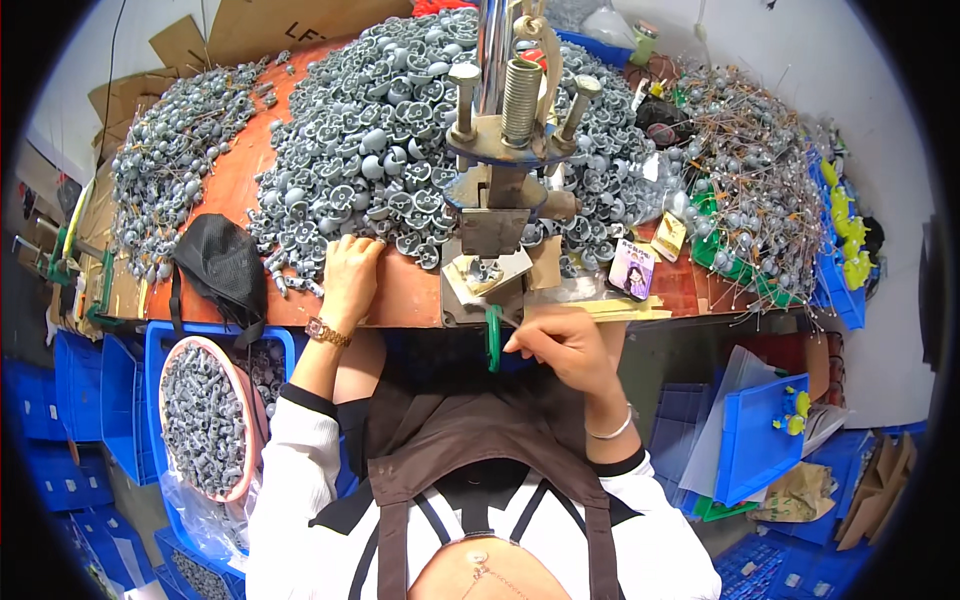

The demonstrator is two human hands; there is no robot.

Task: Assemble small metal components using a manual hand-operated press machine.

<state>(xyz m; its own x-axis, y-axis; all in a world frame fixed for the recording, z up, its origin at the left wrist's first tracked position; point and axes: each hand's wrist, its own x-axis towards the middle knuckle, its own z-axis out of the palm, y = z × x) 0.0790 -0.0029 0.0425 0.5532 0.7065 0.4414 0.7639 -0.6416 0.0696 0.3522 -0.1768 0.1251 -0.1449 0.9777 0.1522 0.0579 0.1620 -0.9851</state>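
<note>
A metal bench press (490,215) with a threaded post and two bolts stands at the table's front edge. Behind and around it rises a big pile of grey plastic half-round shells (370,120). My left hand (352,275) rests at the front of this pile, fingers curled; its fingertips and anything under them are hidden. My right hand (565,345) is closed just right of a green loop (493,338) that hangs below the press. Its thumb and forefinger come close to the loop, but what lies between them cannot be made out.
Wired grey parts (760,170) heap up at right, more (180,150) at far left. A black cloth bag (220,265) lies by my left hand. Below it, a pink tub (205,420) holds small grey pieces. A small picture box (632,268) sits right of the press.
</note>
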